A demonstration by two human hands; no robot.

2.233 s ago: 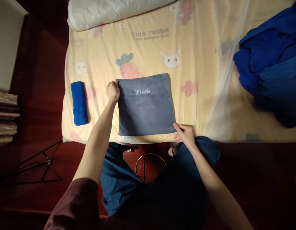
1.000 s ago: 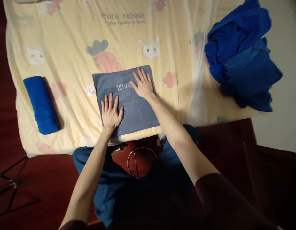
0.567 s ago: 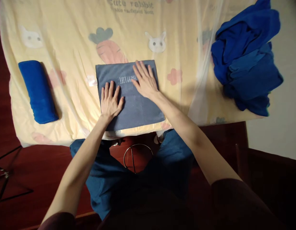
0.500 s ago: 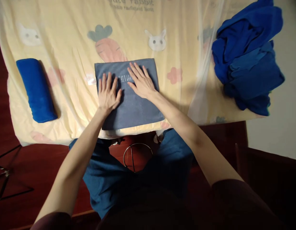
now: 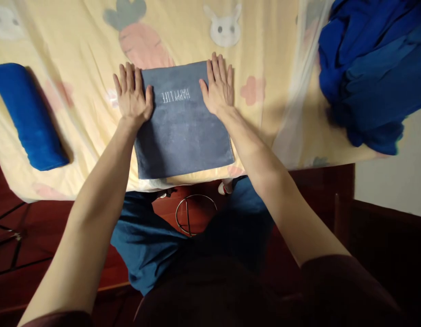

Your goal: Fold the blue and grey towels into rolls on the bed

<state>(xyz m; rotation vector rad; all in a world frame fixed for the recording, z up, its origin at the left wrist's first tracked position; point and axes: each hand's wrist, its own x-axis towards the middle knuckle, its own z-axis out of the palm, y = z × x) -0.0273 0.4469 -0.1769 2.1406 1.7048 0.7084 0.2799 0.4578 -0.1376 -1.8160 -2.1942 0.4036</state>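
Observation:
A grey-blue towel (image 5: 186, 131) lies flat before me, near the front edge of the cloth-covered table. White lettering on it reads "HAPPY LIFE", upside down from where I look. Over its far left corner rests my left hand (image 5: 133, 97), open and flat, the fingers partly past the towel's side. My right hand (image 5: 219, 86) lies open at the far right corner, fingers stretched away from me and reaching just beyond the towel's edge. Neither hand grips anything.
A rolled or folded blue cloth (image 5: 29, 118) sits on the left. At the right is a crumpled heap of blue cloths (image 5: 377, 77). The yellow tablecloth (image 5: 183, 36) has rabbit and carrot prints. Below the table a round metal stool frame (image 5: 196, 197) shows.
My hands have slid apart from the towel's middle out to its left and right sides, uncovering the lettering. The view has moved a little closer.

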